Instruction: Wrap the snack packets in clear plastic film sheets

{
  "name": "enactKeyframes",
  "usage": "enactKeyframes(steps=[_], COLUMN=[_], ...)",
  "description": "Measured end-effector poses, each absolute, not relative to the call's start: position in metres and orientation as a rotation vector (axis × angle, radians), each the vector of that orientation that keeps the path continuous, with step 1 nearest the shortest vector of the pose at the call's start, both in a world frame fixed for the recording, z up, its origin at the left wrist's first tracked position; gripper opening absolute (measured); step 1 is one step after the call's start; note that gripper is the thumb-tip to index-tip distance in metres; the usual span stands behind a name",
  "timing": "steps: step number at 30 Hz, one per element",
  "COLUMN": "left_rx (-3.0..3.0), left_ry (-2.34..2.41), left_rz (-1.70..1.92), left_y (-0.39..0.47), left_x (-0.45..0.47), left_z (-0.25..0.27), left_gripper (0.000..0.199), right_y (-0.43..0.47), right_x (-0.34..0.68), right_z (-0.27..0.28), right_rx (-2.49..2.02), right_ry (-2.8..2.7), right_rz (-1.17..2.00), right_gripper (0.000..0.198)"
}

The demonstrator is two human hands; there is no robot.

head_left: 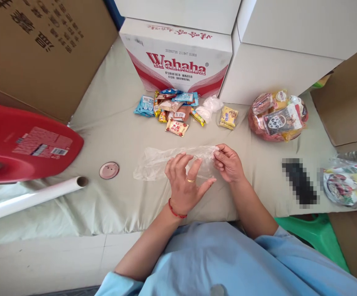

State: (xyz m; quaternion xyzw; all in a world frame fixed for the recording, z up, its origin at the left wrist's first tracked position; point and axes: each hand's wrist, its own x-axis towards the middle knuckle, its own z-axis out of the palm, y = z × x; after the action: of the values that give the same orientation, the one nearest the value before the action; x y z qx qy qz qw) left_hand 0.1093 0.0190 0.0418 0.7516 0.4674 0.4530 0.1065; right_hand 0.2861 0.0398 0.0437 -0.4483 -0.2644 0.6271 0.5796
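A clear plastic bag (154, 162) lies crumpled and stretched out in front of me on the pale green cloth. My right hand (229, 162) pinches its right end between thumb and fingers. Over the middle of the bag is my left hand (186, 176), fingers spread and palm down; whether the fingertips touch the plastic I cannot tell. Beyond the bag is a pile of wrapped snacks (172, 107), with a cream snack packet (177, 128) at its near edge. White crumpled plastic bags (209, 107) and a yellow snack packet (228, 117) lie to the right of the pile.
A Wahaha water carton (181, 61) and white boxes (283, 70) stand behind. At right are a bag of snacks (279, 117), a blurred black object (300, 181) and a plastic-wrapped package (345, 185). Leftward are a round disc (109, 170), white tube (36, 197) and red container (55, 139).
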Motion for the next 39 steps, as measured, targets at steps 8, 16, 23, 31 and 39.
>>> enactKeyframes(steps=[8,16,23,31,39], left_rx=[2.115,1.480,1.273,1.093,0.995], left_ry=[1.401,1.304,1.416,1.523,1.527], left_rz=[1.239,1.250,1.329,1.485,1.491], left_y=[0.037,0.048,0.047,0.073,0.070], left_x=[0.091,0.073,0.086,0.062,0.054], left_z=[0.030,0.037,0.052,0.067,0.067], left_gripper=[0.007,0.018,0.024,0.020,0.023], right_y=[0.041,0.043,0.043,0.035,0.036], right_x=[0.290,0.293,0.285,0.275,0.274], right_z=[0.040,0.033,0.030,0.017,0.005], right_rx=[-1.008,-1.003,-0.947,-1.260,-1.572], right_ry=[-0.580,-0.537,-0.689,-1.522,-1.772], right_rz=[1.499,1.492,1.420,1.102,0.758], right_gripper=[0.035,0.032,0.067,0.062,0.018])
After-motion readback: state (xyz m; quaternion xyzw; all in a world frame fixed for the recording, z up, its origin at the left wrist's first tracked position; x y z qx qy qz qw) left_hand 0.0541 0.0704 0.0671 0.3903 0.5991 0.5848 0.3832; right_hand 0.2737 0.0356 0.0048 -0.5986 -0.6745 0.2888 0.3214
